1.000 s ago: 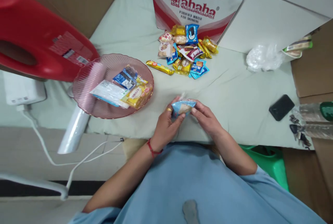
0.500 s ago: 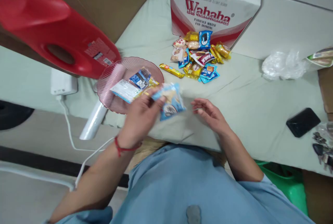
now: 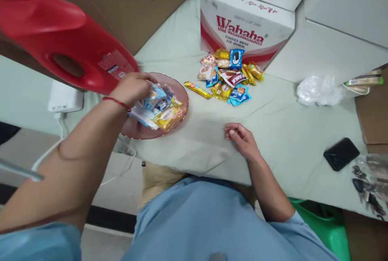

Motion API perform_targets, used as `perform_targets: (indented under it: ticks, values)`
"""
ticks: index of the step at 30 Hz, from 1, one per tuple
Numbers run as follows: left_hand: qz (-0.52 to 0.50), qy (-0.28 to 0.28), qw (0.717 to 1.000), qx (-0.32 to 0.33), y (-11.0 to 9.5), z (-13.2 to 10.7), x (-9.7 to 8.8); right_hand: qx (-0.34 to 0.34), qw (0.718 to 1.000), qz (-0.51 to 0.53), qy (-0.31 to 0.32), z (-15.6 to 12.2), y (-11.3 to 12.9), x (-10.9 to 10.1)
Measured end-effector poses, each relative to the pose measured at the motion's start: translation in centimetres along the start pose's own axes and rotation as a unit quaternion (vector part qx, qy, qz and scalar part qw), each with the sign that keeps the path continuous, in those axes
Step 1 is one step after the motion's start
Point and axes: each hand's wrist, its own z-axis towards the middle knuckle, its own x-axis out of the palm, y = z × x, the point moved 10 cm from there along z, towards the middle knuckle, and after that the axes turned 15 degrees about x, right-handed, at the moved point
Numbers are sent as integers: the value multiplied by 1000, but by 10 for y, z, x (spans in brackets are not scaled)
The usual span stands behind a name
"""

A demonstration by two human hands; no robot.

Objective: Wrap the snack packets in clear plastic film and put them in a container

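Note:
My left hand [image 3: 131,87] reaches over the pink plate [image 3: 142,129], its fingers closed on a light blue snack packet [image 3: 150,96] that lies atop the other packets there. The plate also holds a white packet, a dark blue one and yellow packets [image 3: 168,116]. My right hand [image 3: 240,138] rests on the pale green cloth near the table's front edge, fingers loosely curled and holding nothing. A pile of several small snack packets [image 3: 229,75] lies further back, with one long yellow bar [image 3: 198,90] at its left.
A white and red Wahaha carton [image 3: 247,27] stands behind the pile. A red plastic seat [image 3: 57,46] hangs over the plate's left. At the right are a crumpled clear bag [image 3: 318,91], a black phone [image 3: 341,154] and keys [image 3: 368,190]. A white charger [image 3: 65,100] with cable sits left.
Both hands held the light blue packet in front of me. The right hand let go and settled on the cloth, while the left hand carried the packet leftward onto the pink plate.

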Motion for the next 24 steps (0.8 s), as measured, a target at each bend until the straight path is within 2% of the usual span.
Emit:
perform_targets:
  ticks: [3, 5, 8, 12, 15, 18, 19, 21, 22, 24]
  values:
    - [123, 138, 983, 9, -17, -13, 35, 5, 1000, 7, -7, 1, -1, -3]
    - [208, 162, 963, 53, -36, -23, 43, 6, 1000, 6, -12, 2, -2, -5]
    - [253, 141, 953, 88, -55, -30, 39, 7, 1000, 9, -18, 4, -4, -8]
    - [240, 94, 963, 82, -75, -26, 17, 16, 999, 21, -26, 7, -7, -9]
    - [216, 46, 969, 109, -103, -33, -1, 32, 998, 35, -42, 3, -6, -10]
    - [150, -13, 975, 166, -133, -72, -6, 37, 996, 19, -73, -7, 2, -21]
    - [114, 17, 974, 194, -140, -91, 7, 38, 995, 4, -89, -10, 6, -29]
    - [42, 100, 950, 294, -158, -140, 41, 45, 990, -38, -128, -14, 15, -56]
    - [24, 131, 940, 313, -157, -163, 57, 50, 985, -61, -153, -16, 20, -75]
    - [34, 150, 939, 306, -141, -197, 79, 57, 970, -102, -215, -17, 32, -124]
